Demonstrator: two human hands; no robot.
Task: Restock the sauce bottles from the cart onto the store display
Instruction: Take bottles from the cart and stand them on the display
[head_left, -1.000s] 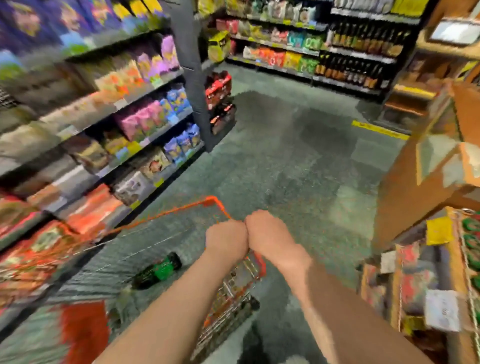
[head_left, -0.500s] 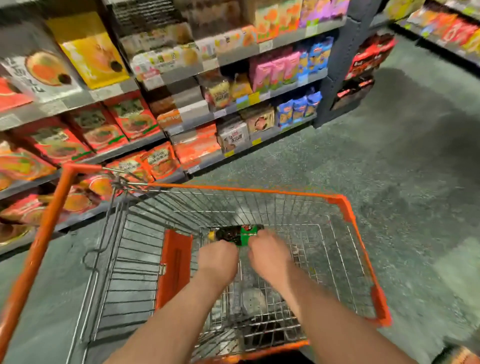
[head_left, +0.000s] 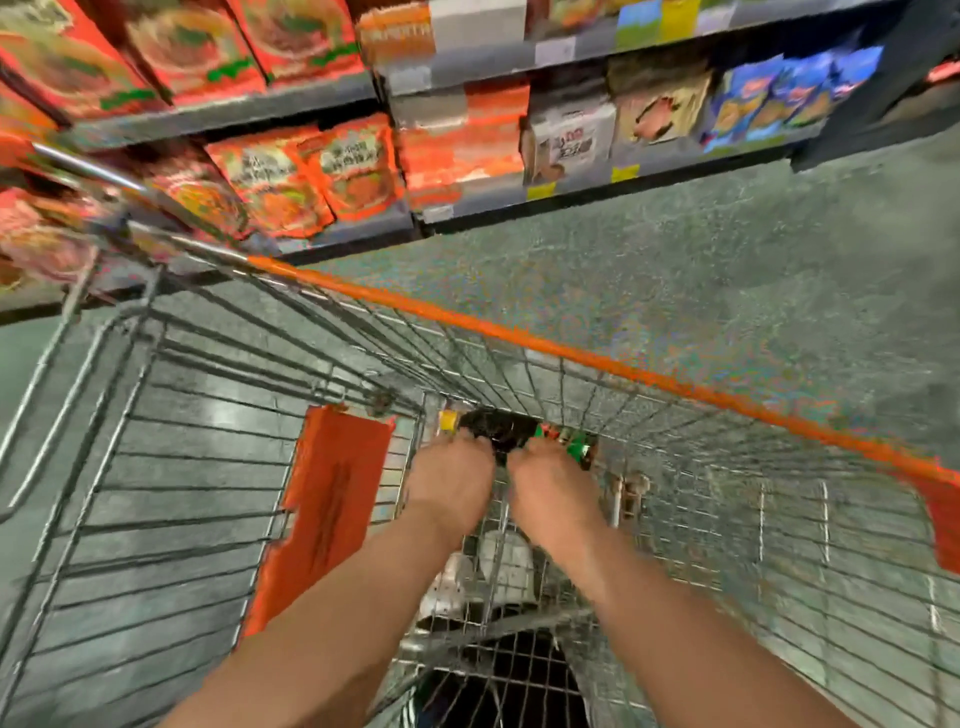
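Lowered deeper into the basket since the earlier frame, with both hands now down at the bottle and the view tipped steeply downward.

Grey speckled shop floor (head_left: 701, 291) across the upper right. Grey metal shelving with red and orange noodle packets (head_left: 311, 176) along the top, blue snack packets at the far right.

Silver wire shopping cart with orange plastic rim (head_left: 571, 358) filling the lower frame; orange plastic flap panel (head_left: 327, 499) set against the inner left of the basket.

Dark glass sauce bottle with green label and yellow cap (head_left: 511, 428) lying on its side on the wire bottom of the basket, cap to the left, label to the right.

Left hand (head_left: 452, 483) at the cap end, right hand (head_left: 553, 493) at the label end, just beside each other. Fingers of both hands curled down over the bottle; fingertips hidden behind the knuckles, full closure around the glass not discernible. Heavy motion blur throughout.
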